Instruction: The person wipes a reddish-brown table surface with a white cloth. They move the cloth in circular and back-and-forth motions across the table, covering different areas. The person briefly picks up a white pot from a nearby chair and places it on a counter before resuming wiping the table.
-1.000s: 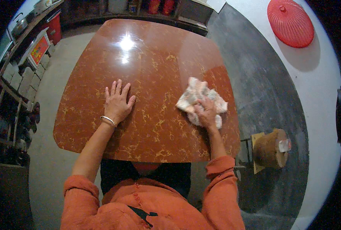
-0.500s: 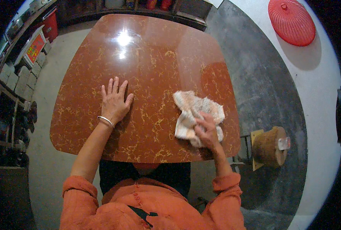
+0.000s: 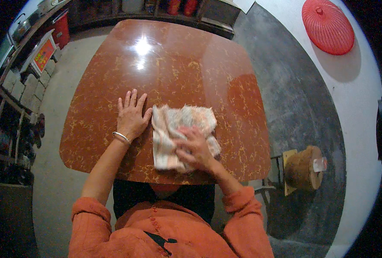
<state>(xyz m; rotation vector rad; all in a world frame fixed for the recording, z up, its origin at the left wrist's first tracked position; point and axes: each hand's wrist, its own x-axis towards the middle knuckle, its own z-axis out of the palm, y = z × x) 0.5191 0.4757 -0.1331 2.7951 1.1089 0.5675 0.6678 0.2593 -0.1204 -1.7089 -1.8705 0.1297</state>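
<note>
My left hand [image 3: 132,120] lies flat on the glossy reddish-brown table [image 3: 92,99], its fingers spread and a pale bangle [image 3: 121,137] round the wrist. Just to its right, a creased cloth [image 3: 165,129] in white, grey and peach is spread on the tabletop near the front edge. My right hand [image 3: 195,148] rests on the cloth and grips it from above. Motion blurs its fingers slightly, and the cloth beneath them is hidden.
To the right of the table stands a round wooden block [image 3: 302,168] with a small pale item on its side. A red ribbed cover [image 3: 328,26] hangs at the upper right. Shelves and a red bin [image 3: 61,29] stand at the left and back.
My right hand has swept the cloth leftward across the tabletop, from near the right side to close beside my left hand. The left hand stays flat in its place.
</note>
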